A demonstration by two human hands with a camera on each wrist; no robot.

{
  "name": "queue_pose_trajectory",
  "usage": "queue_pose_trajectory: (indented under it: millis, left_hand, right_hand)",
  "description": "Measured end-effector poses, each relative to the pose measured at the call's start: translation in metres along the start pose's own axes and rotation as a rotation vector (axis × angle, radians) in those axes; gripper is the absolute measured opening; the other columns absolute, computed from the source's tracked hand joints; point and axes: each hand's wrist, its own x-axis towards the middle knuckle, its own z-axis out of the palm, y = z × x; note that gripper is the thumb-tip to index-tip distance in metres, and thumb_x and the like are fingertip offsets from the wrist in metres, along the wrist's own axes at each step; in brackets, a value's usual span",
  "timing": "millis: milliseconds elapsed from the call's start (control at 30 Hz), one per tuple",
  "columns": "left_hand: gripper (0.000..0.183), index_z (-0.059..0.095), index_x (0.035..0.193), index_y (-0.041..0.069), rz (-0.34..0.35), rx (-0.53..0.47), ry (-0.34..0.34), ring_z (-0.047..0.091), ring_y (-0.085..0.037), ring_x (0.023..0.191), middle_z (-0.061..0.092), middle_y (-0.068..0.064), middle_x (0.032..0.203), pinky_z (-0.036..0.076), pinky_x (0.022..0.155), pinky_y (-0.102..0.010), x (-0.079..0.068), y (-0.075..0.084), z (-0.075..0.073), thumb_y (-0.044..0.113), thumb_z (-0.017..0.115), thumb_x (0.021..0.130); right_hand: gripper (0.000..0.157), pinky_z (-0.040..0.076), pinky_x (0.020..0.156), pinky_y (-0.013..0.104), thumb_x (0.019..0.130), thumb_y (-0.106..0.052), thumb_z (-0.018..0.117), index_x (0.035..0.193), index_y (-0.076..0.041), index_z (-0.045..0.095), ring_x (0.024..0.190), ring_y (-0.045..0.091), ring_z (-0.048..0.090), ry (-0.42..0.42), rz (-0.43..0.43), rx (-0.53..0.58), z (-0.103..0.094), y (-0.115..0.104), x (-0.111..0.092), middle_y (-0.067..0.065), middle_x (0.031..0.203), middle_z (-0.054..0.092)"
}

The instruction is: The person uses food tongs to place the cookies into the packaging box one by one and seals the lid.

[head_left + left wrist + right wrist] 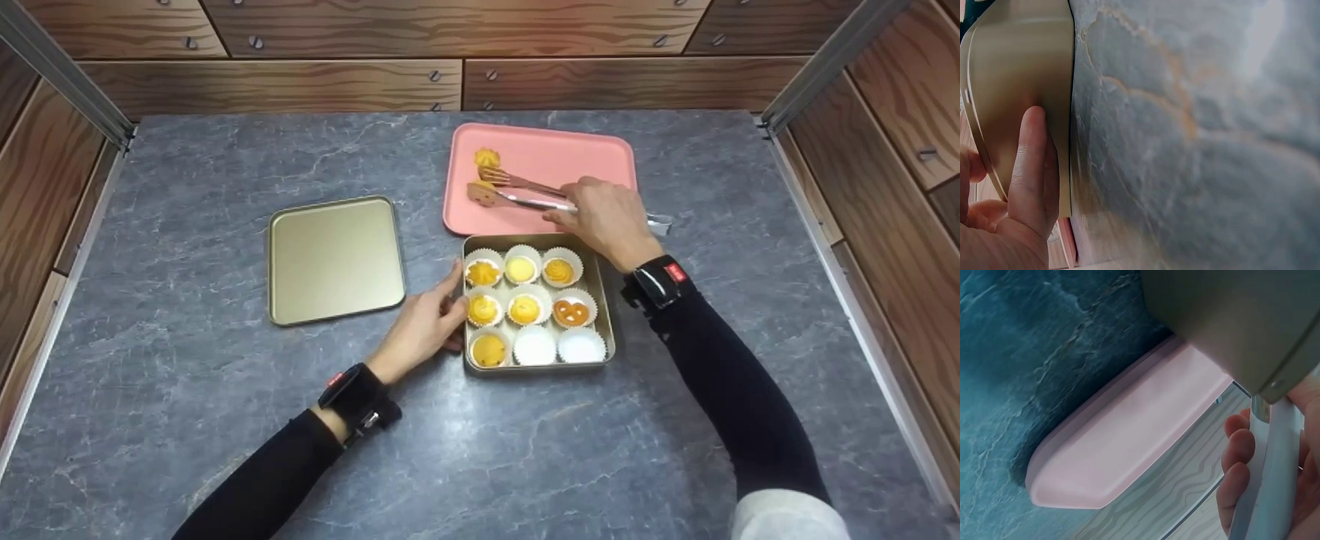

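Observation:
My right hand (606, 217) grips metal tongs (536, 202) with a fork-shaped end and a flat slotted end. Those ends lie either side of a yellow cookie at the left of a pink tray (555, 154); whether they touch it, I cannot tell. Another piped cookie (487, 157) lies just behind. In front of the tray stands a gold tin (607, 330) with rows of paper cups, most holding cookies and two at the front right (535, 346) showing only white. My left hand (424, 322) rests against the tin's left wall, fingers extended along it in the left wrist view.
A gold lid (337, 259) lies flat on the grey marbled table (450, 457), left of the tin. Wood-patterned panels (337, 82) border the table at the back and on both sides. The tray's front edge is close to the tin's back wall.

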Motion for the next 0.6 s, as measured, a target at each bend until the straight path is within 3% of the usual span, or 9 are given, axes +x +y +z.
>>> queue_pose_trajectory:
  millis: [333, 600]
  left_hand:
    - [0.067, 0.023, 0.164, 0.016, 0.006, 0.004, 0.007, 0.067, -0.023, 0.058, 0.064, -0.011, 0.083, 0.064, 0.053, -0.033, -0.002, 0.001, 0.001, 0.017, 0.058, 0.106]
    - [0.067, 0.023, 0.164, 0.016, 0.007, 0.028, 0.01, 0.067, -0.027, 0.059, 0.064, -0.012, 0.084, 0.064, 0.053, -0.032, -0.001, 0.001, 0.0, 0.017, 0.058, 0.106]
  right_hand:
    - [0.041, 0.053, 0.057, 0.051, 0.09, -0.049, 0.079, 0.099, -0.01, 0.074, 0.069, 0.029, 0.059, -0.011, 0.006, 0.007, -0.007, 0.004, -0.012, 0.007, 0.082, 0.064]
    - [0.041, 0.047, 0.051, 0.044, 0.092, -0.049, 0.077, 0.099, -0.009, 0.073, 0.063, 0.025, 0.054, 0.047, -0.036, 0.04, -0.018, 0.004, -0.03, 0.006, 0.081, 0.062]
